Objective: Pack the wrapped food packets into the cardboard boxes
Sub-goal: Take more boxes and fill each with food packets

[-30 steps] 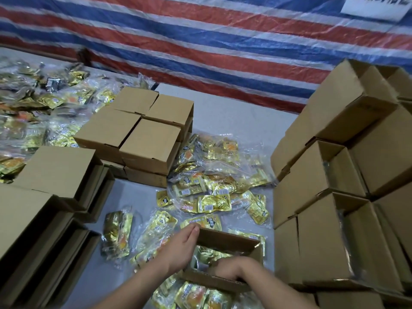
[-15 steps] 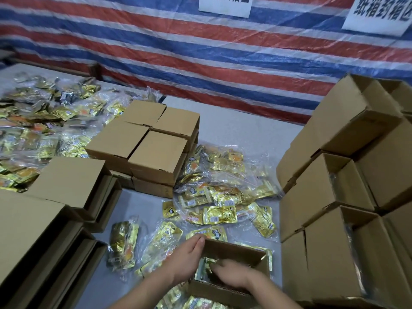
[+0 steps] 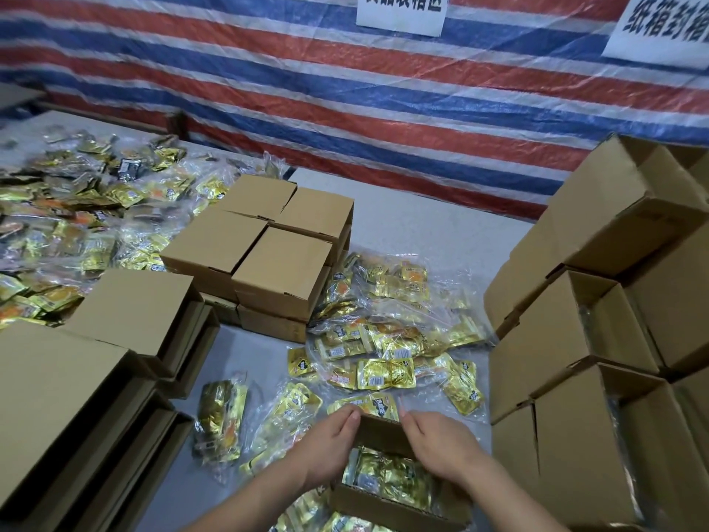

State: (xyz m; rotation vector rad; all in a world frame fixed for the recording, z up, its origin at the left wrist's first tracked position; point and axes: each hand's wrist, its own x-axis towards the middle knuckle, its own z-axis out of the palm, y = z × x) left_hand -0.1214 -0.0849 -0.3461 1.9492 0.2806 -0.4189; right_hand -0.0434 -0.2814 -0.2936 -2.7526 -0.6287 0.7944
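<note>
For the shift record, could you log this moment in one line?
step: packing | left hand and right hand: on open box | gold packets: inside

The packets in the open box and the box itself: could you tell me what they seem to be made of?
The packets look like glossy gold foil film, judging by bright crinkled reflections. The open box looks like matte brown corrugated cardboard; its cut rim seems to show fluting, though blurred.
</note>
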